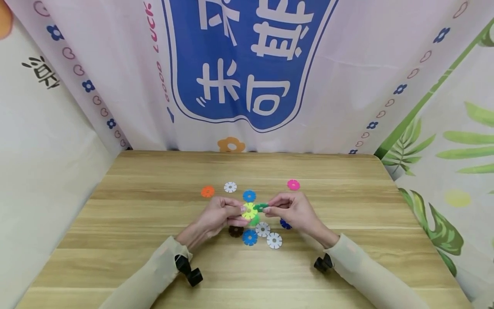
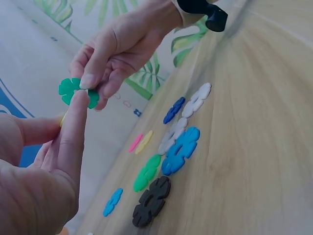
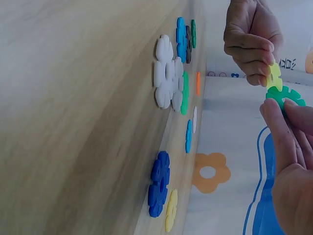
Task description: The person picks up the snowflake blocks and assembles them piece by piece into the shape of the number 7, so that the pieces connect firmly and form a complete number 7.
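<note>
My left hand pinches a yellow notched plastic disc between thumb and fingers, raised over the table. From the right, my right hand pinches a dark green notched disc, held edge-on to the head view. The two discs meet at their rims; in the right wrist view the yellow disc stands at the edge of the green disc. Fingers hide most of the yellow one in the left wrist view, where the green disc shows its petals.
On the wooden table lie several more discs: brown, blue, white, light green, dark blue. Farther back are orange, white and pink ones. A printed curtain hangs behind.
</note>
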`<action>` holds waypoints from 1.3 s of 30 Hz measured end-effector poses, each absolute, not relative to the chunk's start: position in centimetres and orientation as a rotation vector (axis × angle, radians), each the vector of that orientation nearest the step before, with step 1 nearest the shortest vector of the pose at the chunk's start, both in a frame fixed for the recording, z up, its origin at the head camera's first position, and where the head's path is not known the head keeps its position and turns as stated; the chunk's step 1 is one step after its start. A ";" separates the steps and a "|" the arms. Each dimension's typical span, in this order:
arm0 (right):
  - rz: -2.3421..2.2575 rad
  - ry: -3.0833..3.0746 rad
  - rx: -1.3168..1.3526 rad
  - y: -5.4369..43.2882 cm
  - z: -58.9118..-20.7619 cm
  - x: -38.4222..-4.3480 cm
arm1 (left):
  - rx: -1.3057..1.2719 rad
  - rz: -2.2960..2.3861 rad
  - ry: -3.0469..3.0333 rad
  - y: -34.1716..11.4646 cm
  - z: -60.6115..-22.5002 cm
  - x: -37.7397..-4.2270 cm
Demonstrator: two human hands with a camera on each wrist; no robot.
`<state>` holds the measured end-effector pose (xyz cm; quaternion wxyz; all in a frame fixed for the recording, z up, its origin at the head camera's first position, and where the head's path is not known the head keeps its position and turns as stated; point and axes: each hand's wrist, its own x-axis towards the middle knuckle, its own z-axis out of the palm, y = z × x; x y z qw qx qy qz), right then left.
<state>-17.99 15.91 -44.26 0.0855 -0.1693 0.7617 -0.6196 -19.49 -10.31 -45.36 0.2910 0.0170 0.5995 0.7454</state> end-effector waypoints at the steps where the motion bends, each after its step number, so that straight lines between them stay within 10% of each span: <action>1: -1.834 2.278 -0.512 15.9 -44.2 -17.9 | 0.052 1.984 1.599 -10.3 -45.3 -19.4; 39: -1.690 2.100 -0.352 15.5 -43.0 -19.6 | 0.464 1.682 2.145 -9.2 -45.0 -19.9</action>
